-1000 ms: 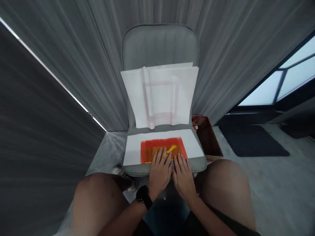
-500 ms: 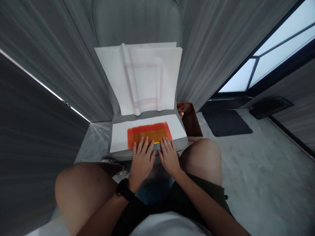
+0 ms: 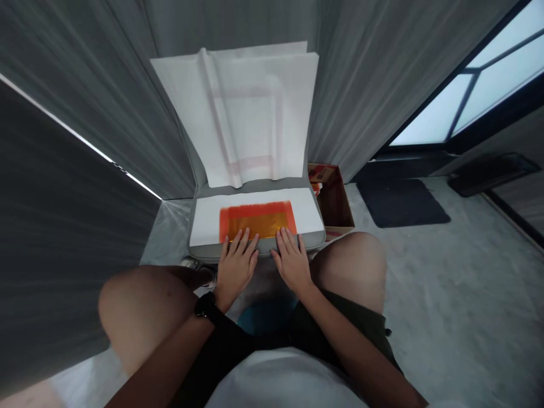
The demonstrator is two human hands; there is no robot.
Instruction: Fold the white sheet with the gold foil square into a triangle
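Observation:
A white paper sheet (image 3: 308, 211) lies across the grey chair seat, with an orange-red painted area (image 3: 255, 209) and a shiny amber rectangle (image 3: 259, 225) over its lower part. My left hand (image 3: 237, 262), with a black watch at the wrist, rests its spread fingertips on the near left edge of the amber rectangle. My right hand (image 3: 293, 260) lies with extended fingers at the near right edge. Neither hand grips anything. Behind, large white sheets (image 3: 255, 119) lean upright against the chair back, with faint pink bands showing through and a vertical fold at left.
An open cardboard box (image 3: 335, 198) stands on the floor right of the chair. Further right are a dark mat (image 3: 402, 203) and a black object (image 3: 493, 173). Grey curtains (image 3: 361, 73) hang around the chair. My knees flank the seat.
My left hand has shifted slightly left along the near edge, and its fingers now lie lower on the amber rectangle. The camera view has tilted down a little, with the sheets appearing higher.

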